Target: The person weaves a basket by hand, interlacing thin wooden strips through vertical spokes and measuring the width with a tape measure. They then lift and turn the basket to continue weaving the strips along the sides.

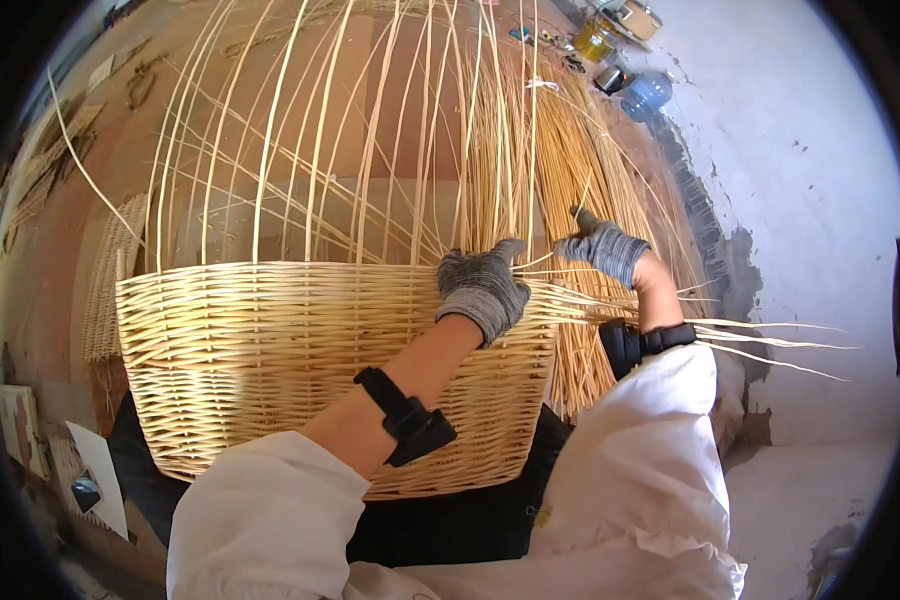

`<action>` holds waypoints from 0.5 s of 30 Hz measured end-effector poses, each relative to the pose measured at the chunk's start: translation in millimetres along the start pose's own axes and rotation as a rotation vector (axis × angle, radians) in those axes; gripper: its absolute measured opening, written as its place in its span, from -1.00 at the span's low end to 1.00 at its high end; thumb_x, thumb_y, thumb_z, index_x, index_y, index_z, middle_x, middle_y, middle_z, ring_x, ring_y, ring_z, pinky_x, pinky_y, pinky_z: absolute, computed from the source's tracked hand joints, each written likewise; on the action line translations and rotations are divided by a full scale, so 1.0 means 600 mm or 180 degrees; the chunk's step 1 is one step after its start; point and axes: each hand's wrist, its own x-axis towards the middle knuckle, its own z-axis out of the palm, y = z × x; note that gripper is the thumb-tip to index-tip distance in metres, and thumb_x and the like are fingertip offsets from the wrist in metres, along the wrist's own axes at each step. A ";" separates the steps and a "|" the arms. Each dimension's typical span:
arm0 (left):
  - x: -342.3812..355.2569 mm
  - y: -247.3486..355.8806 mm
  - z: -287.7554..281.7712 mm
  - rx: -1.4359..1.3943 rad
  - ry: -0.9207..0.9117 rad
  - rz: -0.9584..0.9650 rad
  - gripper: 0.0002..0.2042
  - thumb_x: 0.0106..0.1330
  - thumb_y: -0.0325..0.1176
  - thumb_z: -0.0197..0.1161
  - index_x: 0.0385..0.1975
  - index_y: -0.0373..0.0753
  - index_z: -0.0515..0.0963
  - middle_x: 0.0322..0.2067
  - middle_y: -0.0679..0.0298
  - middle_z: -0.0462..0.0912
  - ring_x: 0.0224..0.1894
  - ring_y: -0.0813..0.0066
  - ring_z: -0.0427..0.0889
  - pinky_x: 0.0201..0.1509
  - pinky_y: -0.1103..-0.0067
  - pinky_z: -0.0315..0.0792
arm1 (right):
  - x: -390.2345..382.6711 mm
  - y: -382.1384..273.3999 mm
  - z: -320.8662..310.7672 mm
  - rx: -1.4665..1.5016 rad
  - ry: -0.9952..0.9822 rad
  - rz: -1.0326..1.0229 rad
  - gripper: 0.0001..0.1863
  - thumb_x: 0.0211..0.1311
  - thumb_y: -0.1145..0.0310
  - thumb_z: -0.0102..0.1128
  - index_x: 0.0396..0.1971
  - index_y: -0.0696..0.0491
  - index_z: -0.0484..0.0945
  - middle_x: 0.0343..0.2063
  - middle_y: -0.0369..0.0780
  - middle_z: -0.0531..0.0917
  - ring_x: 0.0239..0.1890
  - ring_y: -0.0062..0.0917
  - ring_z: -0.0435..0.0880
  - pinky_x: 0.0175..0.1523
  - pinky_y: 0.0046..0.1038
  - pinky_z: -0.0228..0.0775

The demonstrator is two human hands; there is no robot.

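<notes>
The woven panel (270,370) leans over the lap, a bit toward 8 o'clock from the middle. Tall rods (263,170) stick up from it toward 11 and 12 o'clock. The left hand (482,287), in a gray glove, is bent over the panel's top edge near its 3 o'clock end. Its fingertips are hidden, so I can't tell how tightly it holds. The right hand (604,248) sits just beyond that end, about 2 o'clock, half open, its thumb and finger apart. A thin rod (533,264) runs to its fingers, but I can't tell if they pinch it.

To weave well here, I think the left hand should keep the edge steady. The right should bend the thin rod slowly so it doesn't snap, then pull it snug against the row below. Keep the loose ends (770,340) at 3 o'clock from tangling.
</notes>
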 end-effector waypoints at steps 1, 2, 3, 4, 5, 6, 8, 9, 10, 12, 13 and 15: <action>-0.004 0.004 -0.002 -0.0106 0.0072 -0.0007 -0.48 0.03 -0.16 0.13 0.04 0.00 0.21 -0.14 0.15 0.47 -0.04 0.25 0.39 0.19 0.38 -0.04 | -0.005 0.007 -0.003 -0.0006 0.0008 0.0008 -0.26 -0.12 0.29 0.24 0.05 0.27 0.10 -0.29 -0.09 0.53 -0.29 -0.47 0.54 -0.16 -0.58 0.33; -0.008 0.008 -0.004 -0.0194 0.0100 0.0079 -0.50 0.03 -0.21 0.14 0.03 0.01 0.22 -0.17 0.15 0.49 -0.05 0.26 0.40 0.21 0.40 -0.06 | -0.014 0.016 -0.004 0.0489 0.0176 -0.0203 -0.28 -0.09 0.31 0.23 0.06 0.25 0.10 -0.38 -0.14 0.54 -0.38 -0.54 0.53 -0.23 -0.62 0.35; -0.013 0.013 -0.006 -0.0195 0.0093 0.0088 -0.50 0.03 -0.21 0.14 0.03 0.01 0.22 -0.17 0.15 0.49 -0.05 0.26 0.40 0.21 0.40 -0.06 | -0.025 0.026 -0.002 0.0987 0.0343 -0.0413 -0.30 -0.07 0.33 0.22 0.07 0.22 0.10 -0.46 -0.19 0.56 -0.47 -0.60 0.52 -0.30 -0.65 0.37; -0.017 0.011 -0.011 -0.0113 0.0037 0.0064 -0.51 0.03 -0.19 0.13 0.02 0.01 0.23 -0.18 0.15 0.49 -0.05 0.26 0.40 0.19 0.40 -0.03 | -0.051 -0.004 0.016 0.0962 0.1044 -0.0673 -0.51 0.01 0.33 0.15 -0.06 0.23 0.30 -0.54 -0.20 0.56 -0.58 -0.60 0.52 -0.39 -0.64 0.38; -0.020 0.017 -0.012 -0.0054 -0.0008 0.0092 -0.52 0.03 -0.17 0.12 0.01 0.00 0.25 -0.19 0.16 0.50 -0.05 0.26 0.40 0.16 0.40 0.00 | -0.068 -0.009 0.026 0.0969 0.1059 -0.0657 -0.51 0.01 0.33 0.15 -0.06 0.23 0.30 -0.54 -0.20 0.56 -0.58 -0.60 0.52 -0.39 -0.64 0.38; -0.019 0.022 -0.006 -0.0063 -0.0017 0.0132 -0.52 0.03 -0.17 0.12 0.01 0.00 0.25 -0.19 0.16 0.50 -0.05 0.26 0.40 0.16 0.40 0.00 | -0.087 -0.014 0.029 0.1371 0.1136 0.0044 -0.56 0.00 0.31 0.14 -0.11 0.21 0.36 -0.44 -0.14 0.56 -0.42 -0.55 0.54 -0.30 -0.61 0.37; -0.022 0.016 0.003 0.0195 0.0284 0.0566 -0.53 0.04 -0.06 0.08 -0.01 0.00 0.29 -0.19 0.18 0.49 -0.06 0.28 0.40 0.11 0.34 0.05 | -0.089 0.015 0.025 -0.0689 0.0660 -0.0040 -0.72 0.04 0.33 0.06 -0.21 0.08 0.47 -0.38 -0.14 0.58 -0.31 -0.37 0.56 -0.23 -0.46 0.38; -0.027 0.024 0.006 0.0152 0.0277 0.0635 -0.53 0.04 -0.06 0.08 -0.01 0.00 0.29 -0.19 0.18 0.49 -0.06 0.28 0.40 0.11 0.34 0.05 | -0.076 0.041 0.020 -0.0740 0.0695 0.0014 -0.72 0.04 0.33 0.06 -0.21 0.08 0.47 -0.38 -0.14 0.58 -0.31 -0.37 0.56 -0.23 -0.46 0.38; -0.028 0.037 0.014 0.0615 0.0223 0.0734 -0.53 0.04 0.00 0.06 -0.02 0.02 0.30 -0.19 0.21 0.48 -0.07 0.30 0.40 0.08 0.32 0.06 | -0.062 0.053 0.015 -0.1548 0.0525 0.0715 -0.74 0.03 0.32 0.05 -0.24 0.06 0.48 -0.42 -0.15 0.58 -0.32 -0.31 0.55 -0.25 -0.39 0.37; -0.027 0.033 0.016 0.1289 0.0149 0.0675 -0.49 0.01 0.13 0.01 -0.03 0.05 0.33 -0.22 0.28 0.48 -0.12 0.38 0.41 0.05 0.27 0.07 | -0.061 -0.016 0.030 -0.1975 0.0473 0.1895 -0.70 -0.02 0.20 0.08 -0.34 0.09 0.49 -0.46 -0.10 0.56 -0.32 -0.17 0.51 -0.21 -0.24 0.34; -0.026 0.020 0.014 0.1328 0.0173 0.0620 -0.49 0.01 0.13 0.01 -0.03 0.05 0.33 -0.22 0.28 0.48 -0.12 0.38 0.41 0.05 0.27 0.07 | -0.064 -0.028 0.044 -0.1950 0.0471 0.1829 -0.70 -0.02 0.20 0.08 -0.34 0.09 0.49 -0.46 -0.10 0.56 -0.32 -0.17 0.51 -0.21 -0.24 0.34; -0.023 0.009 0.017 0.1150 0.0443 0.0700 -0.49 0.00 0.14 0.02 -0.05 0.06 0.35 -0.24 0.29 0.48 -0.12 0.38 0.40 0.05 0.26 0.06 | -0.091 -0.041 0.058 -0.1421 0.2423 0.0929 -0.61 -0.05 0.09 0.07 -0.35 0.12 0.50 -0.43 0.01 0.53 -0.27 -0.15 0.49 -0.20 -0.23 0.32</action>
